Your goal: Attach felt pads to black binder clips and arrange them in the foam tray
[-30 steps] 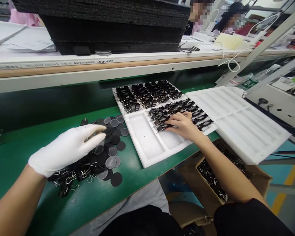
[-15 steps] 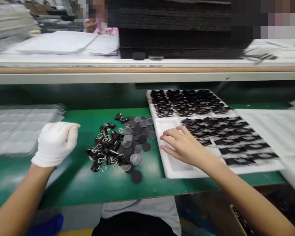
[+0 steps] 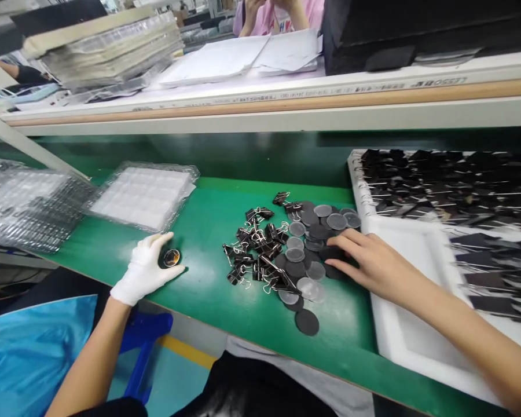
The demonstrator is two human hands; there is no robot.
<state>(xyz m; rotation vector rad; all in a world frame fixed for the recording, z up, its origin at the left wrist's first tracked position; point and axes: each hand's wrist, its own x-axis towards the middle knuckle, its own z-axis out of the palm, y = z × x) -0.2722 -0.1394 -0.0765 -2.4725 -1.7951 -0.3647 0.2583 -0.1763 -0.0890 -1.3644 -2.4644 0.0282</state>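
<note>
My left hand (image 3: pixel 145 269), in a white glove, is low over the green table with thumb and forefinger spread. Between them is a small round black part (image 3: pixel 171 258) with an orange inside; whether the palm touches it I cannot tell. My bare right hand (image 3: pixel 364 260) reaches over the right side of a pile of black and clear discs (image 3: pixel 295 270). Its thumb and forefinger are apart, with a black disc (image 3: pixel 331 253) showing between the tips. Left of the discs lies a heap of black binder clips (image 3: pixel 254 246) with silver handles.
A white foam tray (image 3: pixel 386 318) with rows of clips and black pieces stands at the right. Clear plastic trays (image 3: pixel 141 194) and a stack of them (image 3: pixel 30 202) are at the left. A shelf edge (image 3: pixel 260 119) crosses behind, bearing papers (image 3: pixel 226 58). A co-worker (image 3: pixel 282 17) is beyond.
The view has swung left. My left fist has opened, showing the round part. My right hand has moved from above the foam tray to the disc pile.
</note>
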